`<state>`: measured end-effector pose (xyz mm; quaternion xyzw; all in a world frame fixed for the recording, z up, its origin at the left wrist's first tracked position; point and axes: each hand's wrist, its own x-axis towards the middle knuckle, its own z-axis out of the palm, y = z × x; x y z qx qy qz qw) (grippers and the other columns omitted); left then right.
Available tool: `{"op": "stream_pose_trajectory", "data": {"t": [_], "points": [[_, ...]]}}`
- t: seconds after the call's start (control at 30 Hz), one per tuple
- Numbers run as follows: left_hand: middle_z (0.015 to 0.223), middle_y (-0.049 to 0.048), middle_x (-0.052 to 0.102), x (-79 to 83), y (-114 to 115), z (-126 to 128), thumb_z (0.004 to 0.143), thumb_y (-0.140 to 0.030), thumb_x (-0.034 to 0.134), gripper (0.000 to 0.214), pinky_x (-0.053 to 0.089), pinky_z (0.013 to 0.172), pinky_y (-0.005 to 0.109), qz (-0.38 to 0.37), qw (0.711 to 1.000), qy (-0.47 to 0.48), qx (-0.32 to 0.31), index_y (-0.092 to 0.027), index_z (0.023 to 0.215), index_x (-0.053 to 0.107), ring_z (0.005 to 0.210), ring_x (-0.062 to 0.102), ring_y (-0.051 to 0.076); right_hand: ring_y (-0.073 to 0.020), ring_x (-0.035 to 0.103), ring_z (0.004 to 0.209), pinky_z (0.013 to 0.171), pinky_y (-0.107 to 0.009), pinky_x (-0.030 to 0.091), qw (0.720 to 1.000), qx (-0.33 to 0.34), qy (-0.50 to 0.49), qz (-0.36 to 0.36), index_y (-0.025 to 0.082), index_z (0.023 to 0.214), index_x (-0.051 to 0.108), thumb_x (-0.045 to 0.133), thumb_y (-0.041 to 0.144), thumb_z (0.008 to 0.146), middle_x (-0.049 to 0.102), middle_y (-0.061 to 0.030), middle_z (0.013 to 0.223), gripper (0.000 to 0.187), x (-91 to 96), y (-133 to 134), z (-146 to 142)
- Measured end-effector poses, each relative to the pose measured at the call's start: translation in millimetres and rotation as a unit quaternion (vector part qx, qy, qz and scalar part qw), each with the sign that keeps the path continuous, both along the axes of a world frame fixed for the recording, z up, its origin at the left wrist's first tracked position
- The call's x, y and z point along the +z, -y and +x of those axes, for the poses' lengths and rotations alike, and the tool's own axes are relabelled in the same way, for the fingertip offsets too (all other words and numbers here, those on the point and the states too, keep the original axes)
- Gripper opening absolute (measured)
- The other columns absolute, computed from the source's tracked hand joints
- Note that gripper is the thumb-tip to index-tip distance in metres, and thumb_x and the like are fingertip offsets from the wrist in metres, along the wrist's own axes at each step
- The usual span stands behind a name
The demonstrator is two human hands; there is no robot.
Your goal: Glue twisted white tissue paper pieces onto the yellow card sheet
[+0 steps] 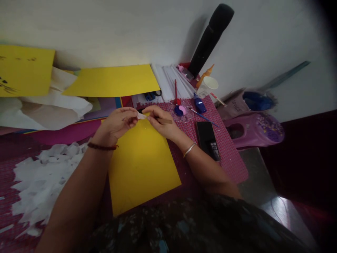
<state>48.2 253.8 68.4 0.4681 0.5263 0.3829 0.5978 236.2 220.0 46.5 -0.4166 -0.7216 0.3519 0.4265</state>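
My left hand (pixel 119 123) pinches a small, twisted white paper piece (pixel 141 116) over the top of a yellow sheet (pixel 143 165). On the paper's other side, the fingertips of my right hand (pixel 162 123) close at its end. A flat brown stick (pixel 165 121) lies across the fingers of my right hand, apparently gripped there. Its far end is hidden by the fingers. Beneath both hands, the yellow sheet lies flat on a red checked tablecloth (pixel 231 154).
Cut white paper (pixel 50 175) lies left. Right are a phone (pixel 207 140), paint palette (pixel 181 109), blue paint bottle (pixel 199 103), paintbrush (pixel 204 117) and white cup (pixel 210 83). Behind are another yellow sheet (pixel 113 80), scissors (pixel 152 95) and a tall black object (pixel 210 38). A pink stool (pixel 250 131) stands beyond.
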Motion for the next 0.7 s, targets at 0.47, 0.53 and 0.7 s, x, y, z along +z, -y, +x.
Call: {"op": "stream_pose_trajectory", "data": {"t": [0.47,0.53,0.7], "points": [[0.056,-0.0004,0.058,6.0,2.1,-6.0,0.067,-0.014,0.08,0.014,0.025,0.038,0.014,-0.091,0.986,0.12,-0.074,-0.015,0.07,0.067,0.043,0.047,0.005,-0.0129,0.056,0.072,0.074,-0.027,0.045,0.994,0.014,0.071,0.077,0.02,0.128,0.058,0.048,0.012,0.095,0.059,0.0034,0.082,0.035,-12.7,-1.8,2.0],[0.055,-0.0011,0.058,5.2,2.8,-5.4,0.067,-0.015,0.081,0.015,0.025,0.038,0.014,-0.085,0.986,0.117,-0.081,-0.016,0.07,0.066,0.043,0.046,0.005,-0.0127,0.055,0.071,0.072,-0.026,0.044,0.994,0.017,0.07,0.077,0.02,0.123,0.06,0.05,0.014,0.096,0.059,0.0036,0.08,0.03,-13.5,-2.0,1.0],[0.061,-0.0017,0.062,0.9,3.2,-3.5,0.069,-0.018,0.082,0.022,0.035,0.043,0.016,-0.046,0.988,0.109,-0.099,-0.018,0.087,0.069,0.046,0.05,0.007,-0.0127,0.055,0.071,0.07,-0.027,0.041,0.995,0.014,0.068,0.069,0.019,0.104,0.064,0.053,0.025,0.1,0.063,0.0015,0.083,0.013,-13.4,-4.4,-0.9]]}}
